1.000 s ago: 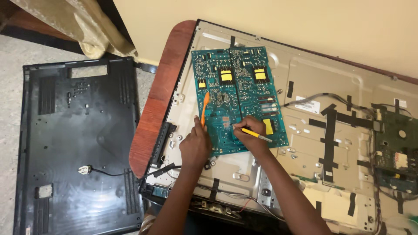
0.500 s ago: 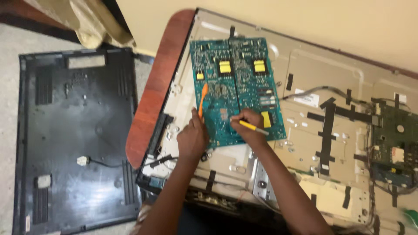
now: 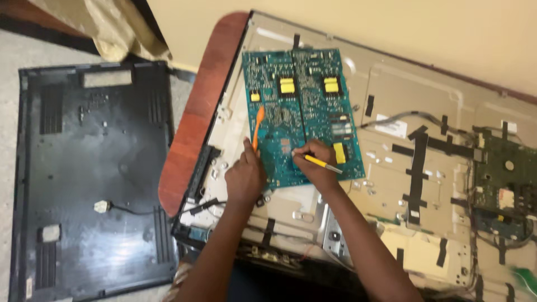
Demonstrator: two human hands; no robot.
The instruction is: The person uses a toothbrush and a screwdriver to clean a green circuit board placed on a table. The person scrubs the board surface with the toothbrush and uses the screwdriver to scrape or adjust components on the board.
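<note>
Bent over an opened flat-panel television (image 3: 391,100) laid face down on a red-brown wooden table (image 3: 196,140), I work on the large teal circuit board (image 3: 302,112) that sits on the left part of the set's metal back. My left hand (image 3: 244,178) is closed around the handle of an orange pry tool (image 3: 258,126), whose flat blade lies up along the board's left half, beside the dark seam that runs down its middle. My right hand (image 3: 316,162) pinches a slim yellow-handled tool (image 3: 320,163) between thumb and fingers, its working end down on the board's lower middle and its tail pointing off to the right; I cannot tell what kind of tip it has. Both hands rest on the lower edge of the board, close together. To do this well, I judge, the orange blade should stay flat and shallow so it levers without scraping the solder side, while the yellow tool is kept on one spot with light, steady pressure and the wrist braced against the panel. The black plastic rear cover (image 3: 89,173) lies on the floor to the left, well apart; a smaller green board (image 3: 512,179) with taped cables sits at the far right of the panel.
</note>
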